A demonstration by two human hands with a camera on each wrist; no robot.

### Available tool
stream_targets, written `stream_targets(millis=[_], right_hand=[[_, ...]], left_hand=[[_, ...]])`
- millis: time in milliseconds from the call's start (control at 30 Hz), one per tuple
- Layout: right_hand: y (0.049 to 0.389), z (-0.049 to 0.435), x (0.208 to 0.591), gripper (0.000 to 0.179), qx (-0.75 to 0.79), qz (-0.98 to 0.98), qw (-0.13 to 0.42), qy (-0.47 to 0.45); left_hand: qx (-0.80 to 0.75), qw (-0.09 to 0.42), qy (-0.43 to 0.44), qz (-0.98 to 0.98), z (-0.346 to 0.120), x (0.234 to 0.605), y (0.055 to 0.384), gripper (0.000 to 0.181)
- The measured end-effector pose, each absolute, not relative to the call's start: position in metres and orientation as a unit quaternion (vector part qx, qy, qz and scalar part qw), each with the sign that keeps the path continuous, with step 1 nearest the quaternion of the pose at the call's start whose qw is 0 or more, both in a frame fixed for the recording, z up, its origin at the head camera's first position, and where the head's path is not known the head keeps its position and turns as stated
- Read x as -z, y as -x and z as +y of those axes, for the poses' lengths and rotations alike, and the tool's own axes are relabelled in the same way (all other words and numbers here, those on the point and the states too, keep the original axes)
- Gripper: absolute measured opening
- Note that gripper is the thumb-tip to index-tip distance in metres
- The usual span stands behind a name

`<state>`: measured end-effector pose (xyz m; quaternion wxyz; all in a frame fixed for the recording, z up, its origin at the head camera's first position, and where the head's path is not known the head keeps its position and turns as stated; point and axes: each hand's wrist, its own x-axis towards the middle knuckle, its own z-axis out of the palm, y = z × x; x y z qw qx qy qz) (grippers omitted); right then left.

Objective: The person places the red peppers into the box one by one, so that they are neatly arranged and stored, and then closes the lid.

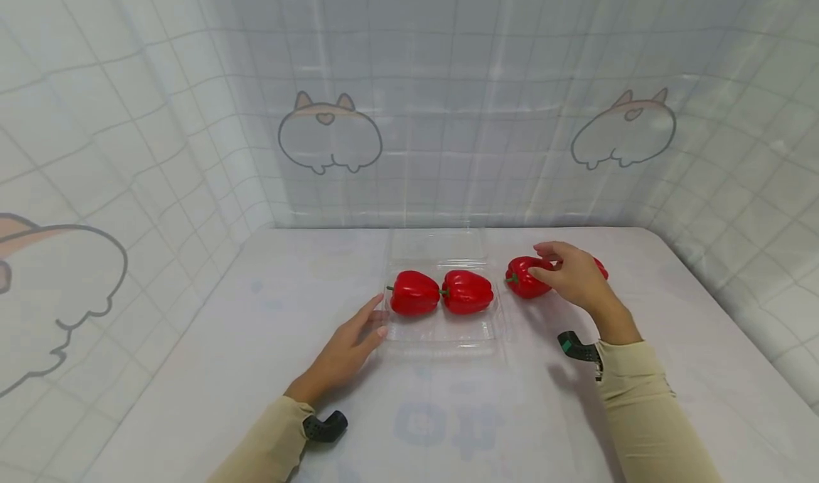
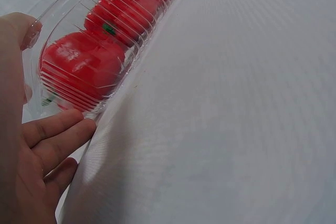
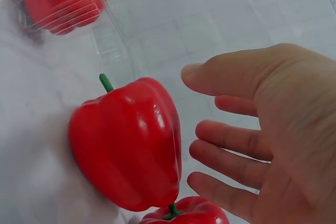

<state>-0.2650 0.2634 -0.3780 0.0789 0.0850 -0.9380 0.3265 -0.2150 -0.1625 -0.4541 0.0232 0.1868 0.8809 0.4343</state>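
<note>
Two red bell peppers (image 1: 414,294) lie side by side in a clear plastic clamshell box (image 1: 441,332), stems pointing left. My left hand (image 1: 345,346) is at the box's left end, its fingers fairly straight. In the left wrist view, the thumb and fingertips touch the ribbed clear wall. Right of the box, my right hand (image 1: 576,278) hovers over a third red bell pepper (image 3: 126,145) with a green stem. The right wrist view shows its fingers (image 3: 226,163) spread and a gap to the pepper. Another red pepper (image 3: 191,213) is partly hidden behind that hand in the head view.
The box's clear lid (image 1: 438,245) is folded back behind it. A white tabletop (image 1: 256,341) lies under everything. White grid-patterned curtains (image 1: 461,77) with animal drawings hang behind and on both sides. Each wrist carries a black device (image 1: 325,426).
</note>
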Motion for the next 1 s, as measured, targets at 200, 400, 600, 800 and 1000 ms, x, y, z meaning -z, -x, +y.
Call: stream_targets(millis=[200,400,600,800,1000], right_hand=[[0.266,0.265,0.382,0.055,-0.295,-0.946,0.066,-0.119],[0.268,0.264,0.384,0.063,-0.281,-0.950,0.052,-0.123],[0.269,0.264,0.389,0.070,-0.255,-0.959,0.043,-0.121],[0.270,0.262,0.392,0.071,-0.244,-0.961,0.045,-0.125],[0.271,0.260,0.397,0.074,-0.239,-0.963,0.036,-0.123]], left_hand=[[-0.432,0.028,-0.179,0.884,-0.163,0.453,0.215,0.065],[-0.435,0.024,-0.186,0.881,-0.163,0.454,0.216,0.065],[-0.440,0.019,-0.191,0.877,-0.163,0.455,0.216,0.064],[-0.438,0.020,-0.189,0.879,-0.164,0.456,0.217,0.064],[-0.438,0.016,-0.192,0.878,-0.164,0.456,0.217,0.064]])
